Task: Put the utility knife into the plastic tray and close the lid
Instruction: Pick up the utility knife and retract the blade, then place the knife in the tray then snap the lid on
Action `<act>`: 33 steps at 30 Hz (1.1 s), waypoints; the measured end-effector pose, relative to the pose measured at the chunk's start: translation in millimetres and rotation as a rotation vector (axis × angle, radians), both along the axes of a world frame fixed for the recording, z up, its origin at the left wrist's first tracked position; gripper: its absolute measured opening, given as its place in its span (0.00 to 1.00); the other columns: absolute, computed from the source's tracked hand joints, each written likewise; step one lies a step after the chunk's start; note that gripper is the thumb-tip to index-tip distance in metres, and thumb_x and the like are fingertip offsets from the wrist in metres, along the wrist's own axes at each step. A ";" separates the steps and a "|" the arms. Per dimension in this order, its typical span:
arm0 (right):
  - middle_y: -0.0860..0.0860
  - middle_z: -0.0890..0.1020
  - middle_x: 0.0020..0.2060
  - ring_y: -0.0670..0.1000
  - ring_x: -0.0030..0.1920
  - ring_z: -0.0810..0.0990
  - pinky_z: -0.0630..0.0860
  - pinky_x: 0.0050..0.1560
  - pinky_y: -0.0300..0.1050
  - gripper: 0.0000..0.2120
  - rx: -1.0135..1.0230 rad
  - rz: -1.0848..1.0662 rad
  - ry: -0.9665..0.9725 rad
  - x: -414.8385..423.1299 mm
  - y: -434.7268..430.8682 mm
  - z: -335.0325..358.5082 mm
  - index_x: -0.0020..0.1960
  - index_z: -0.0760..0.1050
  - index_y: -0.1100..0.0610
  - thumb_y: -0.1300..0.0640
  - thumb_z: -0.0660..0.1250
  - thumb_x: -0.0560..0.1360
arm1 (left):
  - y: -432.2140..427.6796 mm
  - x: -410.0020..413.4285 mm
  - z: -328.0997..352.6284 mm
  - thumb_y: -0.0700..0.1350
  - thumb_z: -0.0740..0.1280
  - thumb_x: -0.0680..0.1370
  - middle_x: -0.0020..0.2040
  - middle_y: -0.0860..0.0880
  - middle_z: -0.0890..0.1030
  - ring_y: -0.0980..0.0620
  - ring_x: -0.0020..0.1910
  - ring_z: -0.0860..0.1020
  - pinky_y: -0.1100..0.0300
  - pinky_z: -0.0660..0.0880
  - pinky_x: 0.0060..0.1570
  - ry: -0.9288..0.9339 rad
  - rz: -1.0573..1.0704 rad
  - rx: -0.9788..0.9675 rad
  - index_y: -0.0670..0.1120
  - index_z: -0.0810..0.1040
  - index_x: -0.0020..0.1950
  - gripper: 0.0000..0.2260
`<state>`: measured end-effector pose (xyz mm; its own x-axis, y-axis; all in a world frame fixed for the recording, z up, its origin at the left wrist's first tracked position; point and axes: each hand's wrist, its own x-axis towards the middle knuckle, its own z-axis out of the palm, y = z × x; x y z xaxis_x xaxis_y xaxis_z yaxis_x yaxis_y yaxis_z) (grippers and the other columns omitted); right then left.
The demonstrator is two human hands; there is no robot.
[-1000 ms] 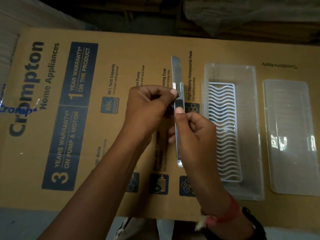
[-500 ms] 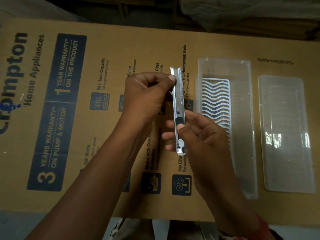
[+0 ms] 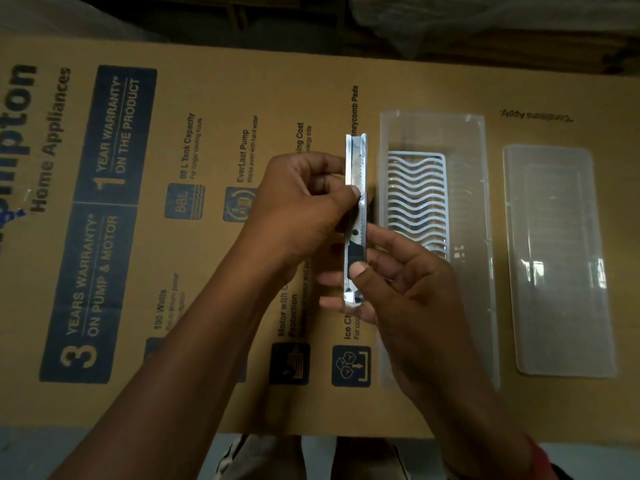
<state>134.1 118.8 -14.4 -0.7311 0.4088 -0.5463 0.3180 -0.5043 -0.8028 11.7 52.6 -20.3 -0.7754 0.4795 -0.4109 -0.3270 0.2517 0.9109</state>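
Still pre-placement, by my read: utility knife (image 3: 355,220) is held upright-lengthwise above the cardboard sheet (image 3: 242,98), left hand (image 3: 298,209) pinching its upper half and right hand (image 3: 398,289) clamped on the lower end, thumb on the black slider. Plastic tray (image 3: 485,237) lies open just right of the knife with a white wavy insert (image 3: 415,202) inside, lid (image 3: 561,265) beside it toward the sheet's right edge. Next move probably a short shift right over the tray's near wall, long axes aligned; path looks clear.

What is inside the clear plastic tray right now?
The tray holds only a white wavy grid insert lying on its floor. The right hand covers the near-left part, so that corner cannot be checked.
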 end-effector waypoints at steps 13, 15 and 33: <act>0.54 0.87 0.38 0.53 0.36 0.87 0.84 0.34 0.45 0.09 0.147 -0.043 -0.015 12.9 11.9 7.4 0.52 0.80 0.56 0.67 0.66 0.76 | 27.1 10.4 3.2 0.29 0.73 0.68 0.34 0.42 0.85 0.51 0.29 0.82 0.59 0.79 0.30 0.010 0.018 -0.037 0.37 0.83 0.47 0.09; 0.47 0.86 0.36 0.46 0.37 0.86 0.82 0.36 0.37 0.08 0.511 0.023 -0.022 15.6 17.1 6.5 0.47 0.79 0.49 0.60 0.73 0.72 | 33.8 15.8 5.1 0.30 0.73 0.68 0.35 0.43 0.86 0.51 0.31 0.83 0.55 0.82 0.33 0.052 -0.008 -0.064 0.39 0.84 0.47 0.10; 0.57 0.83 0.46 0.56 0.44 0.82 0.67 0.38 0.36 0.06 1.150 0.370 -0.546 14.8 39.1 -18.0 0.50 0.79 0.61 0.60 0.66 0.76 | 56.2 31.8 5.2 0.41 0.67 0.75 0.35 0.59 0.79 0.60 0.37 0.81 0.65 0.78 0.37 0.644 0.023 -0.303 0.45 0.84 0.50 0.08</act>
<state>148.9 157.9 -32.4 -0.6972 0.6589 -0.2825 0.7049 0.5584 -0.4374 43.5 108.8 -15.1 -0.9175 0.3973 0.0195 0.2443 0.5241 0.8158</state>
